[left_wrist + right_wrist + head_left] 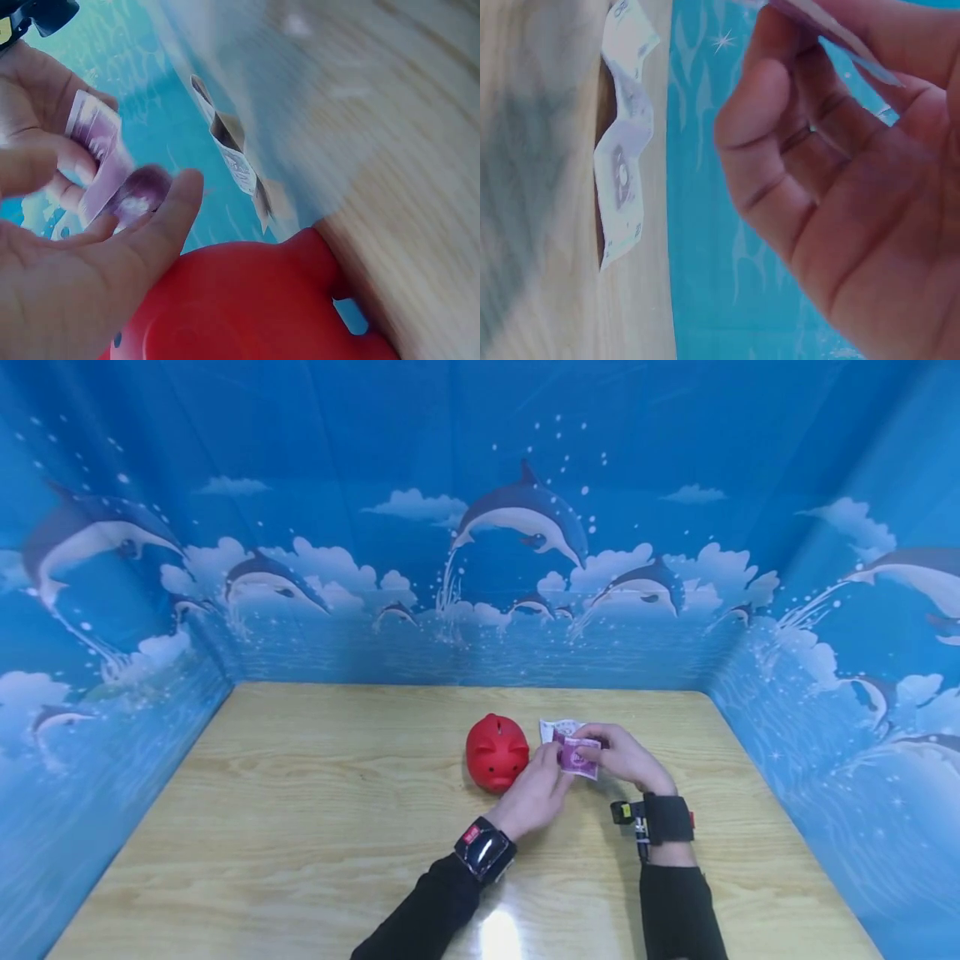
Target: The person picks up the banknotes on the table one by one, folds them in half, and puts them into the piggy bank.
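Both hands hold a creased purple banknote (581, 762) above the table, right of a red piggy bank (487, 764). My left hand (531, 793) pinches its left end; in the left wrist view that end of the banknote (139, 191) curls by the fingers. At the other end my right hand (632, 762) grips the note between thumb and fingers. Behind the hands lies a second banknote (558, 727), partly hidden in the head view. The right wrist view shows this second banknote (622, 161) bent in zigzag folds on the tabletop.
The wooden table (300, 827) carries everything. A blue dolphin-print curtain (360, 635) encloses it at the back and both sides. The piggy bank stands close beside the left hand, with a coin slot in its top.
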A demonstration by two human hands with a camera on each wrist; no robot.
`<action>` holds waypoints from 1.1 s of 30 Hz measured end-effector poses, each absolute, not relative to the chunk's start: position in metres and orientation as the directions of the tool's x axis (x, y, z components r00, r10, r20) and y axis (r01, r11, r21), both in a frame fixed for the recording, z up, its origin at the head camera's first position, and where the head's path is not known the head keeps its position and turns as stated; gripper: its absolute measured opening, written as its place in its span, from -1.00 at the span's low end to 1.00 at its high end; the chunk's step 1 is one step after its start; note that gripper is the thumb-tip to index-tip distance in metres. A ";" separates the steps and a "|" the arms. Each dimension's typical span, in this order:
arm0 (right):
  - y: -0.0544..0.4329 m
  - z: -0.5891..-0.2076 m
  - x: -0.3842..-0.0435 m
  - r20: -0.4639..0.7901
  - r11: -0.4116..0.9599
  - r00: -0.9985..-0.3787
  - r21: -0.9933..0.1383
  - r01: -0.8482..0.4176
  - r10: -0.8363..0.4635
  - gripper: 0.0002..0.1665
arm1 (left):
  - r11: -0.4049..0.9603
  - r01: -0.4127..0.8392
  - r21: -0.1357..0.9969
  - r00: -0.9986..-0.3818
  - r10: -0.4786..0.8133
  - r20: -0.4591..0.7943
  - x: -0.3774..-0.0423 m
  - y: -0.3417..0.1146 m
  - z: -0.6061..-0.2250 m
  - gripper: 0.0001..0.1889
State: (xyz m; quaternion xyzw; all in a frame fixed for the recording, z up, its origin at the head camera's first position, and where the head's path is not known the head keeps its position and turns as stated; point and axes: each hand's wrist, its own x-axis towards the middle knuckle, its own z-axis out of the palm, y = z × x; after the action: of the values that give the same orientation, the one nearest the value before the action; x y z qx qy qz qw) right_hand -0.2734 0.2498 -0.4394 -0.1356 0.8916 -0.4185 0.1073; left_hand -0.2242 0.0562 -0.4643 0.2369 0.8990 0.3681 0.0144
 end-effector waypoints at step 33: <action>0.228 -0.430 -0.270 0.113 0.505 -0.961 -0.832 -0.230 -0.251 -0.55 | 0.382 0.289 0.878 -0.951 0.220 0.217 -0.228 0.053 -0.458 -0.85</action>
State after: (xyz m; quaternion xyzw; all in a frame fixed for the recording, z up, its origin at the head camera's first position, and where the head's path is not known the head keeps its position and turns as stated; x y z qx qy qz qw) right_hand -0.2702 0.2284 -0.4299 -0.1385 0.8673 -0.4779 0.0110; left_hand -0.2279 0.0532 -0.4582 0.1533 0.8305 0.5345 -0.0322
